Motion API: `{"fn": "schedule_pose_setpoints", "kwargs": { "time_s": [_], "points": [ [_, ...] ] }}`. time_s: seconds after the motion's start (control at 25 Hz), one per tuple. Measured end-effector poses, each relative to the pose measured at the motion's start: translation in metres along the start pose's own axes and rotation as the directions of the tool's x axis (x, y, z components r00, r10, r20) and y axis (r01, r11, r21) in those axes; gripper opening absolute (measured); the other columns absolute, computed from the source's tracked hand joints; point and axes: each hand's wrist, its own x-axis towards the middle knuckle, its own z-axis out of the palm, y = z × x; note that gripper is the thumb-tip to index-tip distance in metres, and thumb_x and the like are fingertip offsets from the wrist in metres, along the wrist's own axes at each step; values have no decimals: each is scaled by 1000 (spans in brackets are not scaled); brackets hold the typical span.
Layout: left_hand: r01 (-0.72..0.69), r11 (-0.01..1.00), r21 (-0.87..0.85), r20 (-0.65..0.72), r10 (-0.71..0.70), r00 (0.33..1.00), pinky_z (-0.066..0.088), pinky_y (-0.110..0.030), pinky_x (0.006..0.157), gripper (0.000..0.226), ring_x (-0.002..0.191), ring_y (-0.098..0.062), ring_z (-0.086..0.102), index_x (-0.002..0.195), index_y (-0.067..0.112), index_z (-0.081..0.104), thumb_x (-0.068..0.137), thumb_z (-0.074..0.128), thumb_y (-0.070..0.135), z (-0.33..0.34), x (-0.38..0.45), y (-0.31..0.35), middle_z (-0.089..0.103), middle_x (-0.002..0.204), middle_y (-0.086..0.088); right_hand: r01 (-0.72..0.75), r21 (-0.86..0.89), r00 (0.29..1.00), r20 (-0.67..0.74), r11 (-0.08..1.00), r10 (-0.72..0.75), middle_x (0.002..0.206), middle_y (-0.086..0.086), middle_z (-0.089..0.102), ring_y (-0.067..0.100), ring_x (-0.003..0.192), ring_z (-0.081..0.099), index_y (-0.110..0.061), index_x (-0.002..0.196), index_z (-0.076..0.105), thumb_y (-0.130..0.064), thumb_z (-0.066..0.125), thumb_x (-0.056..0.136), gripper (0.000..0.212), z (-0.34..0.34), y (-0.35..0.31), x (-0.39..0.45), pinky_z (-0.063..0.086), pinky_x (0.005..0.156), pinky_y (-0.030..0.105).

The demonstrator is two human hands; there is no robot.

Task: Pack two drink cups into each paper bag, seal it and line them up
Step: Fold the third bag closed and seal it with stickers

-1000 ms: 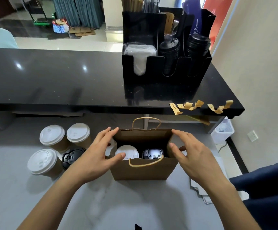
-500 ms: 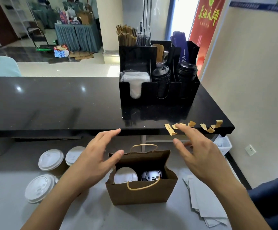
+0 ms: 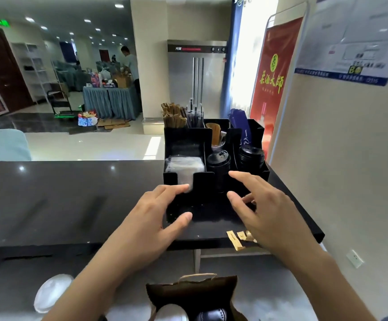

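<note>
An open brown paper bag (image 3: 193,291) stands at the bottom edge on the grey table, with a white-lidded cup (image 3: 172,312) and a black-lidded cup (image 3: 211,315) inside. Both hands are raised above it over the black counter. My left hand (image 3: 149,225) hovers with relaxed spread fingers and holds nothing. My right hand (image 3: 267,214) is also empty, fingers loosely extended, just above the brown sticker strips (image 3: 237,239) hanging on the counter's front edge. Another white-lidded cup (image 3: 51,293) shows at the lower left.
A black organizer (image 3: 188,179) with napkins, black lids, stirrers and straws sits on the black counter (image 3: 60,200) just beyond my hands. A wall with a socket is on the right. Behind lie an open hall and a steel cabinet.
Both hands left the bag and rose forward over the counter. The right hand moved toward the sticker strips. The view tilted up, so the bag now sits at the bottom edge.
</note>
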Motion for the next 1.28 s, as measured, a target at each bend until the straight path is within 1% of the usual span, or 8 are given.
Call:
{"fn": "schedule_pose_setpoints", "kwargs": {
  "time_s": [0.08, 0.12, 0.32, 0.56, 0.72, 0.88, 1.12, 1.28],
  "points": [
    [-20, 999, 28, -22, 21, 1000, 41, -19, 95, 56, 117, 11, 39, 147, 48, 34, 95, 51, 55, -8, 20, 1, 39, 139, 35, 28, -8, 999, -27, 1000, -29, 125, -24, 60, -4, 87, 64, -43, 143, 45, -52, 47, 100, 44, -2, 0, 20, 59, 81, 33],
    [-29, 999, 37, -34, 31, 999, 41, -20, 97, 55, 117, 8, 40, 147, 48, 34, 95, 51, 55, -11, 30, 1, 40, 139, 33, 32, -12, 998, -44, 999, -32, 122, -24, 61, -5, 86, 64, -43, 142, 46, -52, 47, 100, 42, -3, 1, 30, 59, 80, 32],
    [-56, 997, 53, -57, 59, 997, 42, -26, 103, 53, 127, 4, 39, 145, 49, 35, 95, 51, 55, -21, 79, -6, 42, 141, 29, 26, -5, 995, -93, 1000, -27, 112, -22, 64, -7, 80, 63, -41, 135, 53, -49, 50, 100, 35, 4, 9, 81, 54, 76, 23],
    [-57, 994, 98, -93, 67, 993, 36, -22, 97, 50, 125, 0, 42, 143, 44, 40, 96, 55, 47, -18, 132, -27, 47, 133, 25, -16, 31, 993, -116, 999, 19, 110, -18, 68, -2, 79, 64, -36, 126, 61, -44, 54, 100, 28, 25, 21, 144, 55, 76, 29],
    [-27, 993, 114, -101, 38, 994, 40, -23, 94, 47, 120, -3, 45, 141, 41, 43, 96, 56, 46, -14, 163, -43, 50, 128, 21, -33, 29, 995, -98, 999, 36, 103, -16, 70, 6, 82, 67, -35, 119, 64, -45, 55, 99, 24, 44, 29, 181, 57, 81, 38],
    [24, 992, 126, -104, -11, 994, 44, -26, 96, 45, 118, -7, 47, 141, 35, 45, 98, 55, 44, -9, 197, -62, 54, 128, 13, -74, 15, 994, -85, 997, 75, 99, -14, 71, 12, 88, 68, -33, 116, 66, -44, 57, 98, 23, 68, 39, 218, 56, 82, 38],
    [34, 992, 121, -96, -22, 995, 46, -30, 100, 44, 120, -7, 48, 140, 36, 45, 98, 54, 44, 3, 226, -83, 54, 126, 14, -191, -2, 978, -90, 982, 190, 97, -9, 73, 18, 94, 67, -27, 105, 72, -38, 62, 95, 18, 95, 62, 273, 56, 84, 39],
    [24, 994, 109, -103, -13, 995, 47, -32, 101, 43, 118, -7, 49, 139, 35, 46, 98, 54, 43, 12, 238, -90, 55, 126, 13, -278, 36, 956, -91, 960, 280, 97, -6, 73, 17, 95, 66, -26, 102, 74, -40, 71, 88, 20, 106, 76, 308, 55, 84, 34]
  ]
}}
